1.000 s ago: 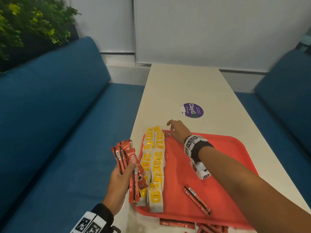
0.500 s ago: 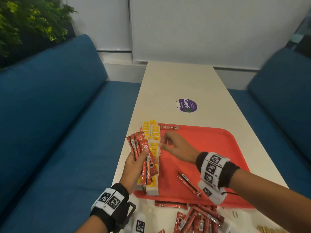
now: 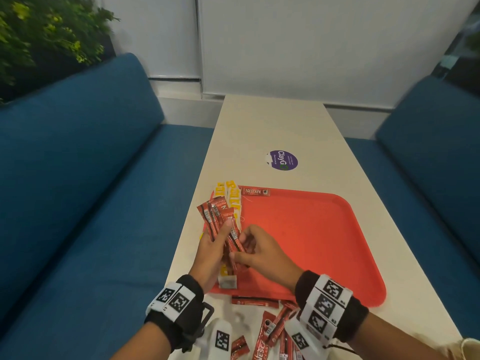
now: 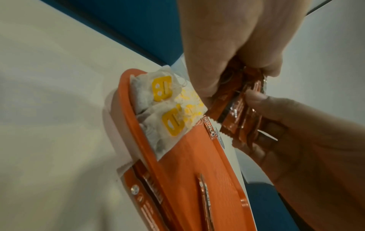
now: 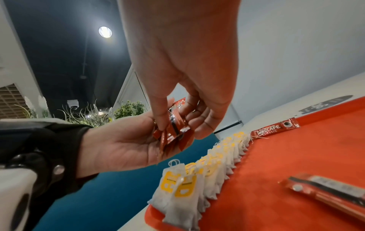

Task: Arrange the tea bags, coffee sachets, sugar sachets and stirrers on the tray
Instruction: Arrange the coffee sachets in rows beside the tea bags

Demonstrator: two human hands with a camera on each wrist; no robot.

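Note:
A red tray point(image 3: 311, 242) lies on the pale table point(image 3: 272, 126). Tea bags point(image 3: 232, 198) with yellow tags line its left edge. One coffee sachet point(image 3: 255, 191) lies crosswise on the far rim beside them. My left hand point(image 3: 215, 245) grips a fanned bundle of red coffee sachets point(image 3: 217, 216) above the tea bags. My right hand point(image 3: 237, 246) pinches the lower end of one sachet in that bundle between thumb and fingers point(image 5: 160, 125). A pair of sachets point(image 5: 326, 192) lies on the tray floor, hidden behind my right hand in the head view.
Several loose coffee sachets point(image 3: 270, 331) lie on the table in front of the tray. A purple round sticker point(image 3: 283, 160) is beyond it. Blue sofas point(image 3: 78, 190) flank the table on both sides. Something pale beige point(image 3: 467, 345) shows at the near right corner.
My right hand left one sachet at the tray's far left corner, drew back, and now pinches a sachet in the bundle. My left hand carried the bundle rightward over the tea bags.

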